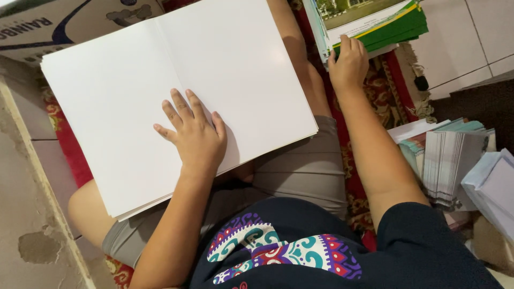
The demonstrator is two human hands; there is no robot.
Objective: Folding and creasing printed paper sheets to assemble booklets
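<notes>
Paper sheets (160, 96), large and blank white, lie as a folded stack across the person's lap, with a crease running up the middle like an open book. The left hand (195, 136) lies flat on them near the lower edge, palm down, fingers spread and slightly fanned, pinning the stack rather than pinching anything. I judge the sheets to be light and thin, limp at the corners though stiffened somewhat by the fold and by their number; the smooth faces would likely slide over one another, so a flat press holds them better than a pinch. A sound place to take hold looks to be along the crease or at the lower edge where the layers show, with thumb under and fingers on top. Edges could bend or dog-ear easily.

The right hand (349, 64) reaches out to a second pile, green-edged booklets (383, 27) with a printed picture on the top cover, lying on the patterned red rug (383, 91). Its fingers are together and curled over the near edge of the pile; whether the thumb grips beneath I cannot tell.

Farther right stands a bundle of thin printed leaves (450, 158) on edge, beside pale blue packets (495, 184). A cardboard box (64, 21) sits beyond the sheets, and white floor tiles (466, 37) lie past the rug.
</notes>
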